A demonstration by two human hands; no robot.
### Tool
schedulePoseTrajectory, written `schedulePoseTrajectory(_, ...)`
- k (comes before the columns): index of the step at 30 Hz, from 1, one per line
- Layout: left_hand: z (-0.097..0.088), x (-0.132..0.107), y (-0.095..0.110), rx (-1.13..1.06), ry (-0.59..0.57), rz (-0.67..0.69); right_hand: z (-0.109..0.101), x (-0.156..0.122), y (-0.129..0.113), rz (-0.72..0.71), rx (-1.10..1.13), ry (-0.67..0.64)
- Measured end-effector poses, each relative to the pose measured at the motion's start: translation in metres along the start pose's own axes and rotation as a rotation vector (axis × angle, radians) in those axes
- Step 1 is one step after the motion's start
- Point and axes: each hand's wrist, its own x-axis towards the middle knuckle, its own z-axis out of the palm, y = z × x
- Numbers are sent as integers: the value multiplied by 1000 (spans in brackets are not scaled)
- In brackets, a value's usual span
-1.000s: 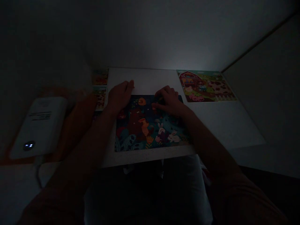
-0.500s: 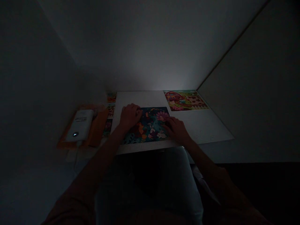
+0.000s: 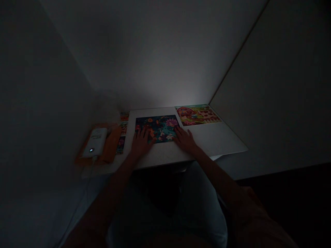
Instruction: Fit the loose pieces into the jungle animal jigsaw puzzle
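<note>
— Both hands down on the picture board [image 3: 157,126]! Left hand [image 3: 141,144] on its near edge, right hand [image 3: 184,139] at the lower right corner.

— Gripping it?

— No, the fingers [image 3: 141,133] are spread open, holding nothing. Looks like pressing to steady the board, mid-desk [image 3: 219,137].

— And the farm picture [image 3: 198,115]?

— Just beyond, along the back edge, seemingly kept clear of the hands. Narrow cards [image 3: 124,126] stand off left, beside a power bank [image 3: 95,141] on an orange pouch [image 3: 111,144].
</note>
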Motion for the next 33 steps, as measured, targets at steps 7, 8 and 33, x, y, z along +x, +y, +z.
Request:
schedulePoseTrajectory(7,2,89,-12,-17,1,-14,-6,80,0,81,-46,3)
schedulePoseTrajectory(8,5,95,-13,-25,18,-17,-5,88,1,93,-41,6)
schedulePoseTrajectory(33,8,30,-21,-59,81,-61,-1,49,7,-25,-15,214)
